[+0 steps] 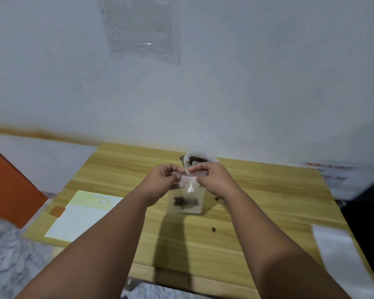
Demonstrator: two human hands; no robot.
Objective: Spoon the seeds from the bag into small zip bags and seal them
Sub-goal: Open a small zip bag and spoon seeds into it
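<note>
Plainly, both hands were busy with the one thing. The left hand [163, 180] and the right hand [214, 180] were raised over the table [257, 216], close together, their fingertips almost meeting. Each pinched the top strip of the zip bag [187, 192] between thumb and curled fingers, the left at its left corner and the right at its right corner. The zip bag hung upright from that grip, clear of the tabletop as far as I could judge. A small dark heap of seeds [185, 201] lay along its bottom. Whether the strip was pressed closed all the way along I could not tell; the fingers covered most of it.

Just behind the hands, near the wall [268, 83], stood the seed bag [198, 159], its mouth open and dark seed showing inside. Something small and dark poked out at its left side, too blurred to name.

A few loose seeds [213, 229] lay on the wood, one below the right wrist and another nearer the front edge.

On the left part of the table lay paper [80, 214], pale yellow above and white below. A white sheet [337, 255] lay at the table's right edge. A plastic sheet [143, 29] was stuck high on the wall, and a handwritten note [330, 173] hung low at the right. An orange panel [9, 186] stood on the floor at the far left.
</note>
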